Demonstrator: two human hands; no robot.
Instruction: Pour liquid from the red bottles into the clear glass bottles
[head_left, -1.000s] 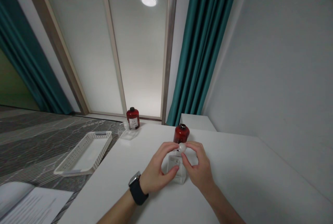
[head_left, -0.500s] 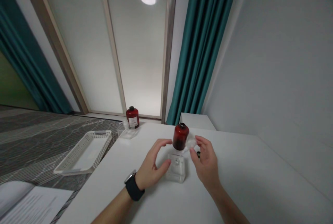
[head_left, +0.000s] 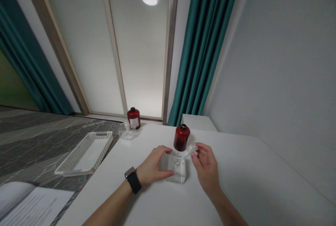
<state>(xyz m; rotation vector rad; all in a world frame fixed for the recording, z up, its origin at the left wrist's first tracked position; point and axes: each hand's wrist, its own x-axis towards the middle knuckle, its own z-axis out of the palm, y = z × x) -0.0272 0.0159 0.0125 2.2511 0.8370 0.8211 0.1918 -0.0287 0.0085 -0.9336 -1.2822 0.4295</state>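
Between my hands on the white table stands a square clear glass container [head_left: 179,174] with a round opening on top. My left hand [head_left: 154,164], with a watch on its wrist, is curved at the container's left side. Its thumb and index finger are apart, and the thumb tip is at or very near the glass. My right hand [head_left: 206,164] pinches a small clear piece shaped like a funnel [head_left: 191,148], tilted with its narrow end toward the container's opening. Just behind stands an uncapped-looking dark red bottle [head_left: 181,137].
Another red bottle [head_left: 133,119] with a white label stands at the far left table edge, beside a clear piece [head_left: 128,134]. Left of the table are a white basket [head_left: 101,164] and an open booklet [head_left: 39,206]. Behind are a teal curtain [head_left: 207,43] and frosted glass doors.
My right hand has brought the clear funnel-shaped piece slightly down and left, tilting it toward the glass container. My left hand has lowered toward the container's side.
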